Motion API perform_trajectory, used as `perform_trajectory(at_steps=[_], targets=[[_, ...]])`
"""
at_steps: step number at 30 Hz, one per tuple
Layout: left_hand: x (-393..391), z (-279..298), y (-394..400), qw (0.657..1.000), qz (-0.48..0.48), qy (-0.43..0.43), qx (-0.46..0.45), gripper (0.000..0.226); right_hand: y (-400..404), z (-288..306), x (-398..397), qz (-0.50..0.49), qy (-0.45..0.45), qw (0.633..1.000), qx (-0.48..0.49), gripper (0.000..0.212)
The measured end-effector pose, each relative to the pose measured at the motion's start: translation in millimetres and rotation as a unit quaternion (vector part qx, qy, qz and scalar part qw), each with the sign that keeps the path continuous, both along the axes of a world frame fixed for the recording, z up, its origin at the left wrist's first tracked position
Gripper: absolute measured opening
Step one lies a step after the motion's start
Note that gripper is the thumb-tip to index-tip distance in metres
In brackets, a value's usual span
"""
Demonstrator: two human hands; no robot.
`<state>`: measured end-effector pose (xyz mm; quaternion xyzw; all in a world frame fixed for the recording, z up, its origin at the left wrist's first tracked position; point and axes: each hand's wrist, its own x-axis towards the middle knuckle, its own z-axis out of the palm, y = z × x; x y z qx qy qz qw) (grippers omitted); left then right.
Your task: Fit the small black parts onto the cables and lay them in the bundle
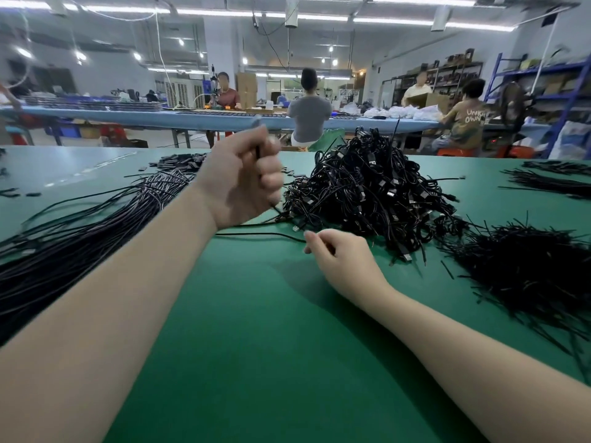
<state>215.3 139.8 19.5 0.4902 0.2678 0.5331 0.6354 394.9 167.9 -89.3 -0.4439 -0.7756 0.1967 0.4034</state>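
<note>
My left hand (244, 179) is raised above the green table (256, 330), blurred, its fingers curled round a thin black cable (257, 150) that runs through the fist and out below. My right hand (335, 257) rests low on the table and pinches another black cable (256, 234) that lies across the mat toward the left. A straight bundle of black cables (80, 225) lies at the left. Small black parts (180, 162) are heaped at the far left-centre. A tangled pile of black cables (371, 187) rises just beyond my right hand.
A heap of short black ties (527, 270) lies at the right, with more cable bundles (553, 182) at the far right. Beyond the table's far edge several people sit at a long blue bench (160, 118), and shelving (543, 91) stands at the right.
</note>
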Motion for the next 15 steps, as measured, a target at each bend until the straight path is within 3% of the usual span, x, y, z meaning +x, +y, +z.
perform_trajectory(at_steps=[2,4,5,6,8,10,12,14,15], targets=[[-4,0,-4,0.973,-0.056,0.223,-0.016,0.036,2,1,2,-0.028,0.061,0.998,0.014,0.04],[2,-13,0,0.884,-0.091,0.451,-0.078,0.047,-1,2,-1,-0.03,0.086,0.995,0.048,0.04],[7,-21,3,0.85,-0.098,0.508,-0.103,0.054,-4,2,-2,-0.023,0.086,0.994,0.069,0.037],[12,-28,5,0.841,-0.097,0.521,-0.111,0.059,-7,3,-2,-0.015,0.084,0.992,0.094,0.033],[21,-35,13,0.893,-0.056,0.437,-0.089,0.054,-12,7,-1,0.007,0.095,0.985,0.147,0.022],[21,-29,15,0.943,0.063,0.326,-0.034,0.044,-17,9,0,0.033,0.104,0.977,0.183,0.022],[15,-15,18,0.976,0.145,0.162,0.012,0.044,-23,7,-3,0.081,0.048,0.98,0.174,0.025],[4,2,11,0.994,0.094,-0.052,0.023,0.047,-23,0,-9,0.132,-0.035,0.984,0.115,0.022],[-5,9,5,0.992,0.046,-0.109,0.038,0.046,-19,-2,-9,0.131,-0.05,0.987,0.078,0.021]])
